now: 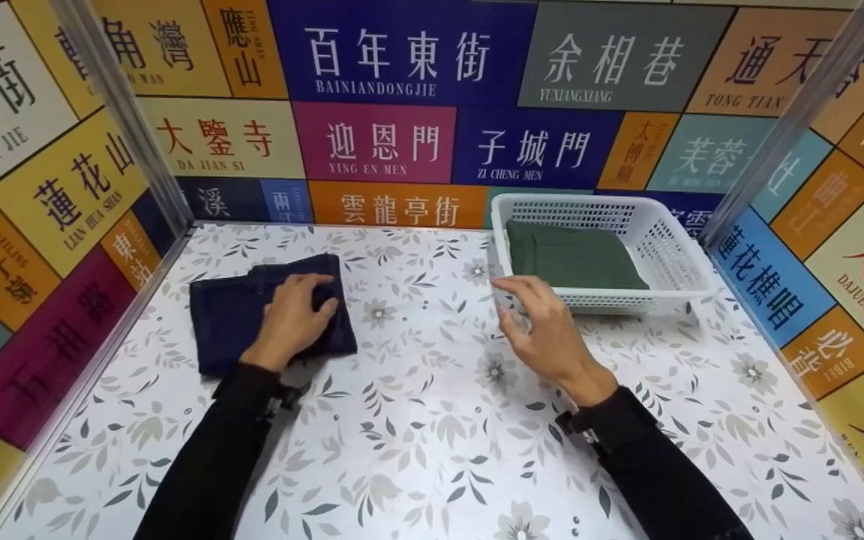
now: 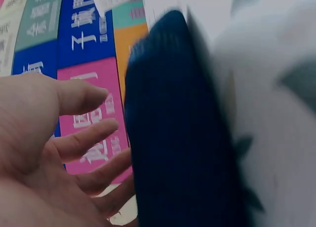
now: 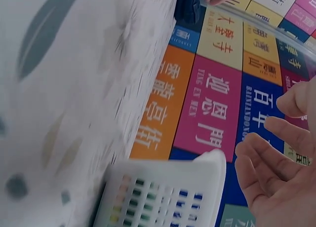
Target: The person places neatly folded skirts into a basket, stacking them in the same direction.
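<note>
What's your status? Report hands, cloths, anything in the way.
Left hand over folded navy cloth, contact unclear. Right hand empty, outside white basket. Its wall stands between right hand and folded green cloth inside.

Around its centre, the white flower-printed tabletop (image 1: 417, 420) lies open from six to twelve o'clock; a folded navy cloth (image 1: 228, 319) blocks ten, a white perforated plastic basket (image 1: 664, 255) two, clearance behind seemingly slight.

Folded navy cloth (image 1: 229, 322) on tabletop (image 1: 417, 390)
</note>
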`<state>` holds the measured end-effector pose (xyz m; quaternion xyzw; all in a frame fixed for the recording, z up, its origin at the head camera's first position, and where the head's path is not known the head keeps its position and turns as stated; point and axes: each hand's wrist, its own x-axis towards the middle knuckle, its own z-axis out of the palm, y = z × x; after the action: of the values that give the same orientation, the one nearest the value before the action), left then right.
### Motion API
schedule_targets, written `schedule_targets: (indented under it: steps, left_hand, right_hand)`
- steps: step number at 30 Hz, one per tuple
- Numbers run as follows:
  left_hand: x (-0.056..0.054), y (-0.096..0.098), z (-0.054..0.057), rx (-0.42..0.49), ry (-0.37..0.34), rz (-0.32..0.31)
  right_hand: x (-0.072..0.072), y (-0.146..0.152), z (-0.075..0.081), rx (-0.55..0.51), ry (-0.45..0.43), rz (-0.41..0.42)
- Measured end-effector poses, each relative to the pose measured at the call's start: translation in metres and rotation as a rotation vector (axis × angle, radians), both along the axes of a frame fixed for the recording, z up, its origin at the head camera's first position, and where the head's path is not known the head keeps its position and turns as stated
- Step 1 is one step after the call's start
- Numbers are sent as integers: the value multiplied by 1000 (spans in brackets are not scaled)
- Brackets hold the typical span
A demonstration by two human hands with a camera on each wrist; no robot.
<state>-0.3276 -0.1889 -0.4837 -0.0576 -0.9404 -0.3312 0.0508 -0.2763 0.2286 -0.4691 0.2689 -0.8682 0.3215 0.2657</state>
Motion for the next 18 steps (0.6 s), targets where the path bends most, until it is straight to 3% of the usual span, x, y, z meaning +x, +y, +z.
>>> schedule_targets:
  steps: [8, 14, 18]
  left_hand:
    - [-7, -35, 1, -41, -87, 133]
    - [-8, -61, -4, -81, -177, 240]
    - [-7, -73, -4, -73, -277, 260]
  right_hand:
    - [-8, -26, -6, 47, 16, 93]
    - [-13, -44, -16, 78, -102, 109]
    - [-17, -54, -18, 95, -176, 128]
